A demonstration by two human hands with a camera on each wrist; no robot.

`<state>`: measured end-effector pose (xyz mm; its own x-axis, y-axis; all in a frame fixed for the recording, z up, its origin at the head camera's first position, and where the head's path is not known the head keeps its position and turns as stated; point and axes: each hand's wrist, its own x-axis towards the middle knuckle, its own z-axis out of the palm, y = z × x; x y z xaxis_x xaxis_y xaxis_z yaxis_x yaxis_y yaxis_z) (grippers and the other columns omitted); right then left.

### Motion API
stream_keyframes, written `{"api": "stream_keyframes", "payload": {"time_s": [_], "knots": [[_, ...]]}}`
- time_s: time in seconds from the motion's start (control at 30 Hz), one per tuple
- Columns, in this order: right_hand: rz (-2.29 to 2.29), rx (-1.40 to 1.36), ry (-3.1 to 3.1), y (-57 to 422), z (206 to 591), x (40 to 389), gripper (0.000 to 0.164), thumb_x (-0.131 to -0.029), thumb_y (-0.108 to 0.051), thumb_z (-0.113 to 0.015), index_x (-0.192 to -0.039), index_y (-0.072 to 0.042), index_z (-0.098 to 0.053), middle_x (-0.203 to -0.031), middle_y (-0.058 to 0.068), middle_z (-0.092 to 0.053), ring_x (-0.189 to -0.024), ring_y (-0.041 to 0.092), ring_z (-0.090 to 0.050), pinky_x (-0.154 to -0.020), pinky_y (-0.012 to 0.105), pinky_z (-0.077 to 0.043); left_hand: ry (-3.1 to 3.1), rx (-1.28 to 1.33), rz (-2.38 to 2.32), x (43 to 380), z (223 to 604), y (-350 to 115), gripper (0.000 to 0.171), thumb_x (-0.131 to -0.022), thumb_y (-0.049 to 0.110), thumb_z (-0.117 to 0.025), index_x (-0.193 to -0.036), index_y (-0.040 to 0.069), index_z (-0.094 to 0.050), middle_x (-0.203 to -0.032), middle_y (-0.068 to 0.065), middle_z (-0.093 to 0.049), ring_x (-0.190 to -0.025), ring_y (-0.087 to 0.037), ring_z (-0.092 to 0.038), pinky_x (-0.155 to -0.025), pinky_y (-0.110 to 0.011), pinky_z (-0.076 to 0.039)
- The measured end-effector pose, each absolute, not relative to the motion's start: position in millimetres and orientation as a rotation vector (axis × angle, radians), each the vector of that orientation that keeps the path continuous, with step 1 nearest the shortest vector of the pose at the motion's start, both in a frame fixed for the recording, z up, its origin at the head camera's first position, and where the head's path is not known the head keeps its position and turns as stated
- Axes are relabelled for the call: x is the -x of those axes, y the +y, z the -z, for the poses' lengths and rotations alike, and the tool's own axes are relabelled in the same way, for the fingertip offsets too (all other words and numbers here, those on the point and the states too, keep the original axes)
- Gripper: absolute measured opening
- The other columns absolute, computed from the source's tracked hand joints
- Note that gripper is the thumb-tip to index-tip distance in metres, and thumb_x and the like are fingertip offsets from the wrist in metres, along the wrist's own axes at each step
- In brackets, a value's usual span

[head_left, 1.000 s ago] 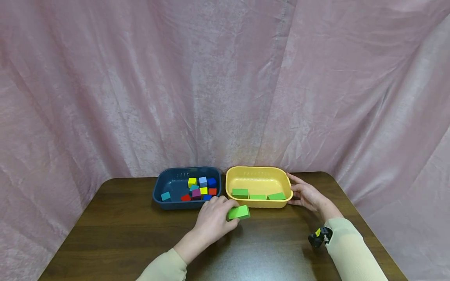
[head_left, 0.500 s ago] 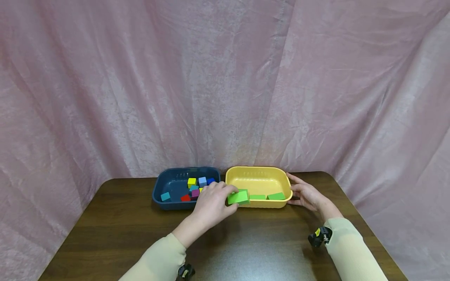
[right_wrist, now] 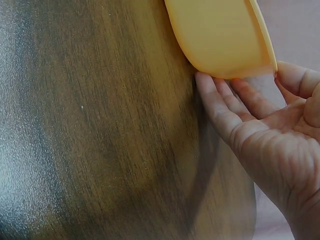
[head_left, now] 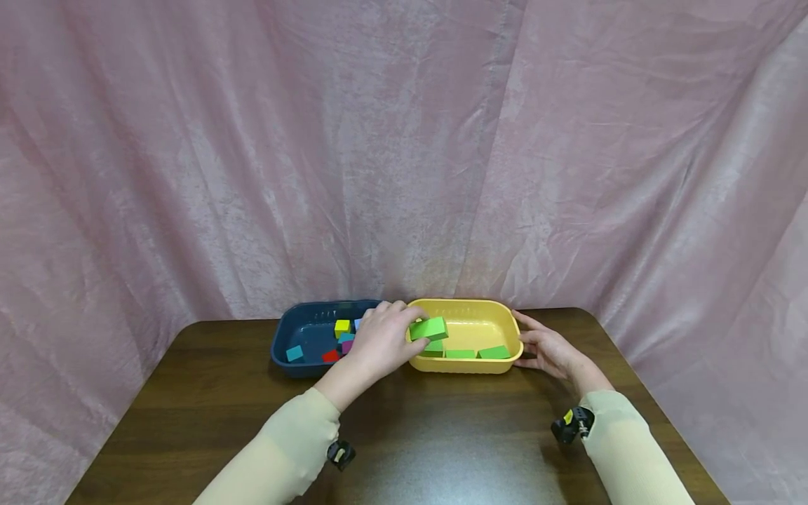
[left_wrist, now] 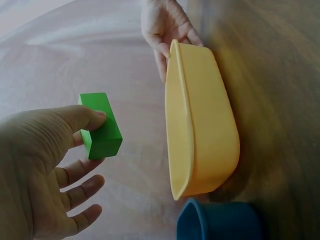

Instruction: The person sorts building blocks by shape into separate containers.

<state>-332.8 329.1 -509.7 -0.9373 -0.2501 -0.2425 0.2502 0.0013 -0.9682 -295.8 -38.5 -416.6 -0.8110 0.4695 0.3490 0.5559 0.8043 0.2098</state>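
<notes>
My left hand [head_left: 379, 340] pinches a green rectangular block [head_left: 429, 328] between thumb and fingers, above the left end of the yellow tub [head_left: 480, 326]. In the left wrist view the same block [left_wrist: 102, 132] is held by thumb and forefinger, apart from the tub wall, with the other fingers spread. Several green blocks [head_left: 461, 354] lie along the tub's near side. At the tub's right end, my right hand [head_left: 555, 353] touches the outside. Its extended fingertips [right_wrist: 210, 87] rest against the end wall in the right wrist view, and the thumb is near the rim.
To the left, a dark blue tub [head_left: 306, 315] holds small coloured cubes, among them a yellow cube [head_left: 342, 327] and a teal cube [head_left: 294, 353]. My left hand hides part of that tub. Both tubs stand at the back of the wooden table [head_left: 442, 435], before a pink curtain [head_left: 404, 154].
My left hand has moved away from me and up with the green block, from in front of the yellow tub to above its left end. The right hand has stayed at the tub.
</notes>
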Motion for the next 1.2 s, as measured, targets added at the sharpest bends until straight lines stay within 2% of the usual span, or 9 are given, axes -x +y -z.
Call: {"api": "stream_keyframes", "payload": {"time_s": [0.23,0.47,0.9,1.2], "knots": [[1.997,0.001,1.944,328.8,510.4,334.9,0.068,-0.108,-0.007,-0.039,-0.167,-0.024,-0.010,-0.153,0.026,-0.032,-0.120,0.029,-0.058,-0.096,0.052,-0.053,-2.716,0.782,0.442,307.0,411.7,-28.2,0.039,-0.091,0.044,-0.076,-0.126,0.027,-0.070,-0.112,0.002,-0.066,-0.108,-0.025,-0.056,-0.089,-0.043,-0.046],[2.003,-0.005,1.939,328.0,509.3,334.9,0.069,-0.107,-0.005,-0.038,-0.167,-0.023,-0.010,-0.157,0.026,-0.027,-0.115,0.027,-0.060,-0.097,0.054,-0.052,-2.742,0.765,0.433,316.7,407.8,-20.6,0.041,-0.092,0.043,-0.075,-0.129,0.027,-0.069,-0.115,0.001,-0.066,-0.112,-0.027,-0.055,-0.092,-0.044,-0.045],[2.000,-0.004,1.949,328.6,509.0,334.5,0.069,-0.107,-0.006,-0.040,-0.167,-0.023,-0.010,-0.150,0.029,-0.036,-0.111,0.024,-0.062,-0.095,0.053,-0.053,-2.809,0.739,0.439,332.4,419.7,-14.1,0.042,-0.094,0.041,-0.075,-0.132,0.027,-0.067,-0.120,0.000,-0.065,-0.113,-0.027,-0.055,-0.095,-0.045,-0.045],[1.998,-0.014,1.962,329.3,511.3,335.3,0.067,-0.108,-0.007,-0.039,-0.167,-0.024,-0.012,-0.146,0.028,-0.041,-0.117,0.028,-0.060,-0.095,0.053,-0.053,-2.864,0.739,0.388,337.2,433.0,-0.2,0.040,-0.096,0.039,-0.073,-0.133,0.027,-0.068,-0.124,-0.001,-0.064,-0.114,-0.027,-0.054,-0.095,-0.046,-0.045]]}}
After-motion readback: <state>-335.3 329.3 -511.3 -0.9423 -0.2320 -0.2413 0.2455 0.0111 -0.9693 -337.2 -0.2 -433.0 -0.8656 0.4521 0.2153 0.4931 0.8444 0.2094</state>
